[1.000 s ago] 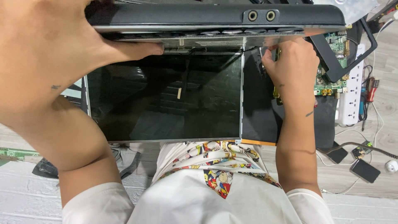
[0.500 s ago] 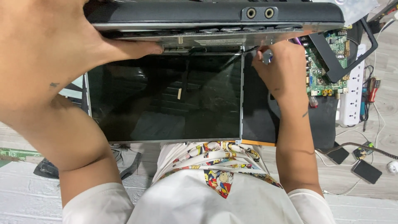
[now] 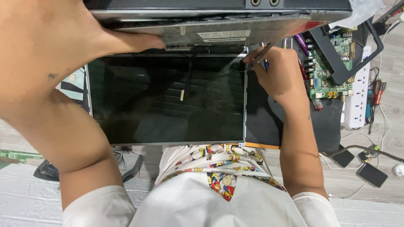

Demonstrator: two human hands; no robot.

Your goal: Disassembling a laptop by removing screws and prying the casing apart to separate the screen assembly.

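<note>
1. The left hand lay across the upper left of the view, its fingers stretched flat and together, pressing on the grey metal underside of the dark device casing that stood raised along the top edge.
2. The right hand was curled shut around a thin metal tool, its tip set at the top right corner of the flat display panel.
3. The display panel lay flat on the bench in front of the person, dark and glossy, with a thin silver frame around it; its upper edge sat just under the raised casing.
4. A narrow ribbon cable showed on the panel's face near its middle; whether it was a reflection could not be told.
5. A green circuit board lay to the right of the right hand, partly under a black plastic frame.
6. A white power strip lay further right, with small dark adapters and cables near the bench's right edge.
7. A black mat lay beneath the panel's right side.
</note>
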